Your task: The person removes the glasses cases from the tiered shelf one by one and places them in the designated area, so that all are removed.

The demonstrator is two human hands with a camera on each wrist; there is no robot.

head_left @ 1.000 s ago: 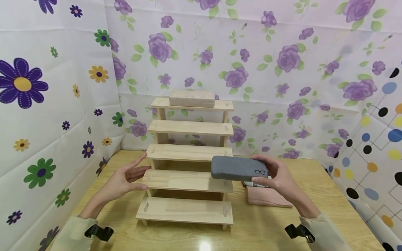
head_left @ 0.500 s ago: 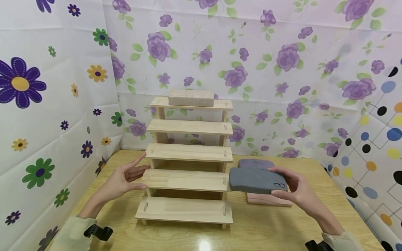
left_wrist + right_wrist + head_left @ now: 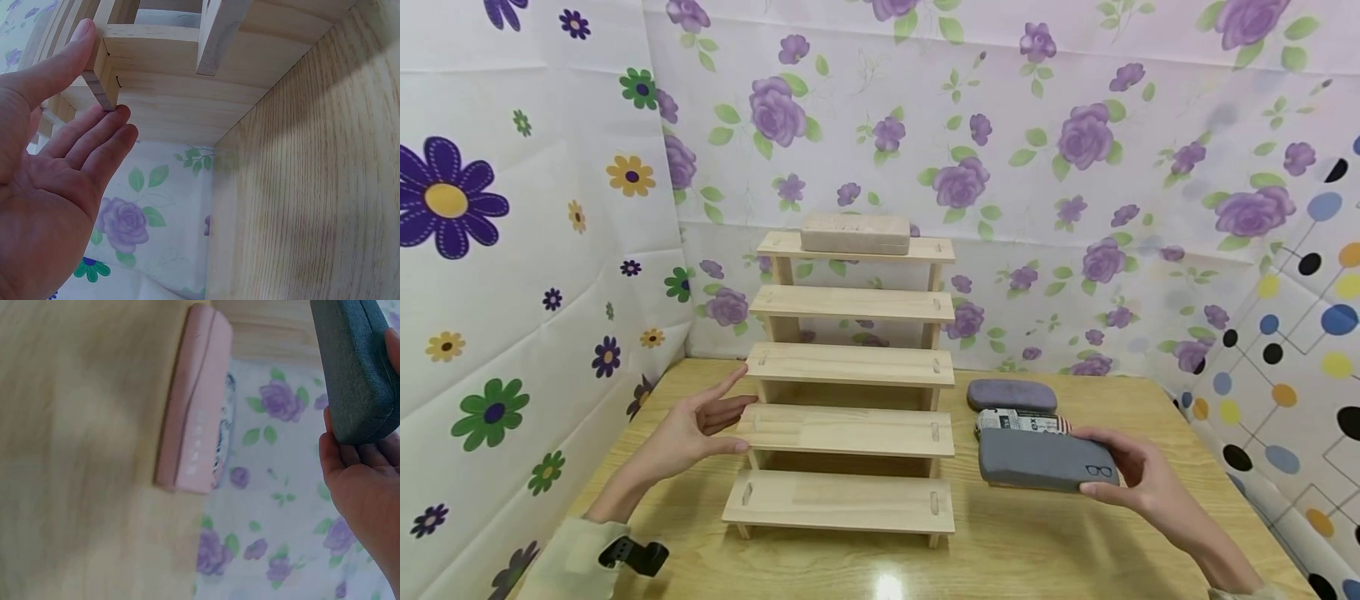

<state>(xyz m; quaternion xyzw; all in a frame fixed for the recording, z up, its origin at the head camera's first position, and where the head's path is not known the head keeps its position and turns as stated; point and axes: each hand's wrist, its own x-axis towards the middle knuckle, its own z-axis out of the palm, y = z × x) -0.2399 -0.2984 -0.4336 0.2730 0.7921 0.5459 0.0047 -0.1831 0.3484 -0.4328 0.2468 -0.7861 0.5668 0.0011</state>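
Note:
My right hand (image 3: 1138,483) grips a blue-grey glasses case (image 3: 1048,458) with a small glasses drawing near its end. In the right wrist view the glasses case (image 3: 356,375) is at the upper right, fingers round its end. In the head view it covers most of a pink case, seen in the right wrist view as a long pink case (image 3: 197,400) on the table. My left hand (image 3: 700,429) holds the left end of a board of the stepped wooden stand (image 3: 850,431), thumb at the front edge and fingers behind, as the left wrist view (image 3: 100,75) shows.
A beige case (image 3: 855,234) lies on the top board of the stand. Right of the stand, a purple case (image 3: 1011,395) and a newsprint-patterned case (image 3: 1015,420) lie on the wooden table (image 3: 1015,550). Flowered cloth (image 3: 1037,275) hangs behind.
My right hand has carried the grey glasses case rightward and lower, from beside the stand's boards to over the pink case. The purple and newsprint cases came into view. My left hand stays put.

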